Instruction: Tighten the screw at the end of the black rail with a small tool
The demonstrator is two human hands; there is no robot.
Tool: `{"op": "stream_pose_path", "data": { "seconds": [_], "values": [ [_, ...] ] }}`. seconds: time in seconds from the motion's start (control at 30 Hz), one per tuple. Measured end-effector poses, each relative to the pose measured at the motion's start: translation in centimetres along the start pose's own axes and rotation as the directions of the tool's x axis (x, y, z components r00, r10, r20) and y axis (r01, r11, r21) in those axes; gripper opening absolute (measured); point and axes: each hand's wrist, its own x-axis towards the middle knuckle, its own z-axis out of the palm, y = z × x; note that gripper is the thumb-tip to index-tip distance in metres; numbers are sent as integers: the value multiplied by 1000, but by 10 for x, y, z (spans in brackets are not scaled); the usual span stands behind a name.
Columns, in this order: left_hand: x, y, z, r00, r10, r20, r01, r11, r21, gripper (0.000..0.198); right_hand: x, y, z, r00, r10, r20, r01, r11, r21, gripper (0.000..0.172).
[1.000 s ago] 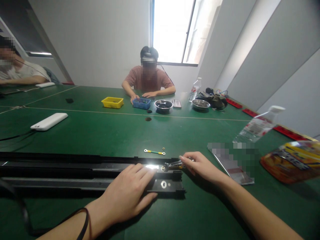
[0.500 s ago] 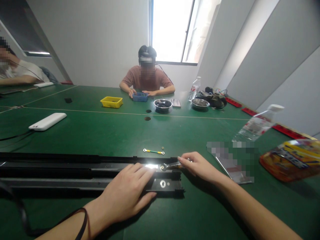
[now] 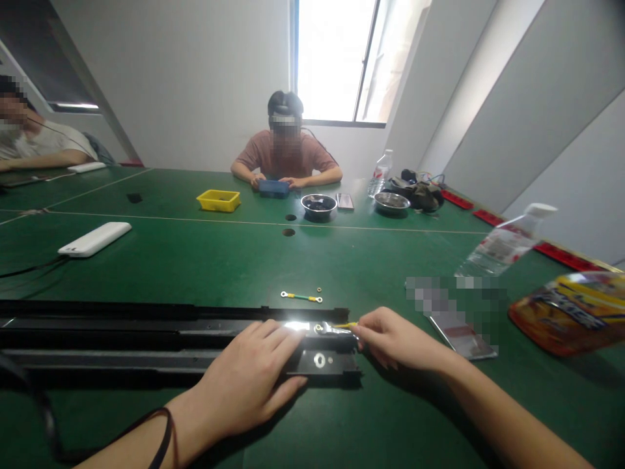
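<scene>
My left hand (image 3: 254, 368) lies over two long black metal rails (image 3: 122, 326), fingers stretched out and thumb apart, pressing on them near their right end. At that end, a small brass-coloured nut (image 3: 318, 327) sits inside the ring of a shiny wrench. My right hand (image 3: 390, 333) is closed on the handle of this wrench (image 3: 334, 331), just past the rail end. A yellow strip, perhaps a wire, shows beside the handle. On the lower rail is a bright round washer-like spot (image 3: 319, 359). Beyond the rails lie a short green-and-yellow cable with ring lugs (image 3: 301, 298) and a loose nut (image 3: 319, 289).
To the right are a phone-like flat object (image 3: 461, 332), an orange snack bag (image 3: 571, 312) and a tilted water bottle (image 3: 508, 241). A white power bank (image 3: 95, 239) lies left. Farther off are a yellow tray (image 3: 219, 202), metal bowls (image 3: 319, 215) and a seated person handling a blue tray (image 3: 273, 189).
My right hand has swung the wrench handle slightly toward me, and the yellow strip shows beside it. My left hand stays in place on the rails.
</scene>
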Motion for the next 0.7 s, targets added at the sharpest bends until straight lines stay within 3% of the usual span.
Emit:
{"op": "stream_pose_path", "data": {
  "seconds": [0.37, 0.5, 0.57, 0.63, 0.7],
  "values": [
    [2, 0, 0, 1000, 2, -10, -2, 1000, -2, 51, 0, 5, -4, 999, 39, -7, -39, 995, 93, 48],
    [1, 4, -11, 990, 78, -121, -82, 996, -26, 54, 4, 13, -8, 995, -64, -74, 75, 984, 162, 47],
    [-10, 12, -19, 965, 151, -216, -164, 986, -44, 54, 6, 15, -7, 985, -80, -151, 116, 963, 244, 49],
    [-29, 24, -25, 960, 195, -200, -211, 976, -61, 58, 8, 15, -4, 973, -87, -215, 151, 942, 301, 51],
    [-55, 38, -27, 981, 126, -148, -134, 990, -45, 53, 10, 15, -1, 962, -111, -249, 189, 930, 316, 52]
  ]
}}
